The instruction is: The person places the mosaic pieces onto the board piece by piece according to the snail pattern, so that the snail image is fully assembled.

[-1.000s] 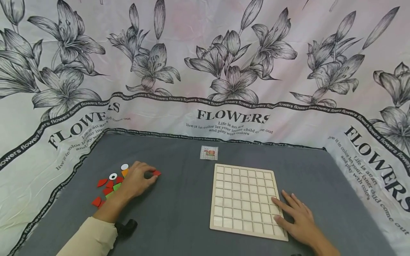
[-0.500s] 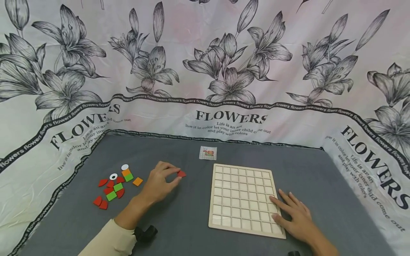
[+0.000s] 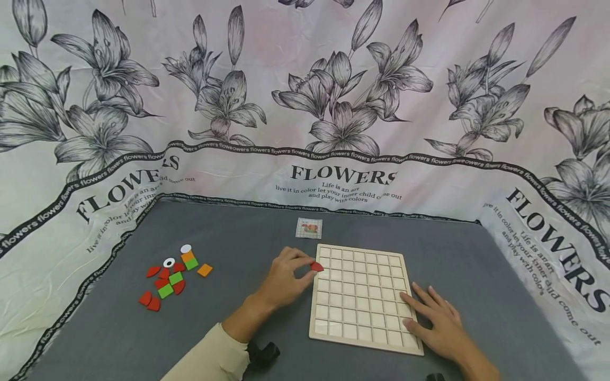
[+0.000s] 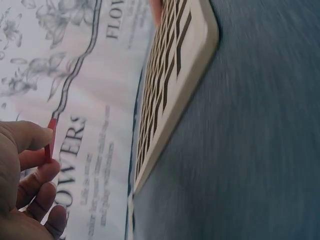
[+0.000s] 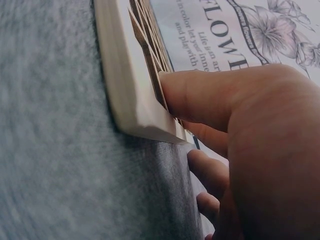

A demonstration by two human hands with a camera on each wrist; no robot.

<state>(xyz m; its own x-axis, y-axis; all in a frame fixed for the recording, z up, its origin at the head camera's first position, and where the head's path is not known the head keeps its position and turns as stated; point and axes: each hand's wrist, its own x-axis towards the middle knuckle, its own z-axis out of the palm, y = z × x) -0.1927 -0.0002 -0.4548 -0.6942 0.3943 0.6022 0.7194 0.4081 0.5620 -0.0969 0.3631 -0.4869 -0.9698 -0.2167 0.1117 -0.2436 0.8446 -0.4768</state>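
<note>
Between thumb and fingertips, my left hand [image 3: 284,278] pinches a small red quarter-round tile [image 3: 317,266], seen thin and edge-on in the left wrist view [image 4: 51,140]. The tile overlaps the upper left edge of a pale wooden grid board [image 3: 360,346] in the head view. The board's square cells hold no tiles. My right hand [image 3: 436,326] rests at the board's right edge, thumb and index finger on its rim and the other fingers spread over the cloth. In the right wrist view, the thumb [image 5: 200,95] lies on the board's corner area.
At the left lie several loose tiles: red quarter-rounds [image 3: 153,304], green squares [image 3: 166,291], a lone orange square [image 3: 205,270], a white disc [image 3: 186,248] and a white ring with a black centre [image 3: 169,262]. A small picture card [image 3: 308,228] lies behind the board. Printed curtains surround the grey cloth [image 3: 119,338].
My left hand has carried the red tile rightward from near the loose tiles to the board's left edge. The right hand stays on the board's right edge.
</note>
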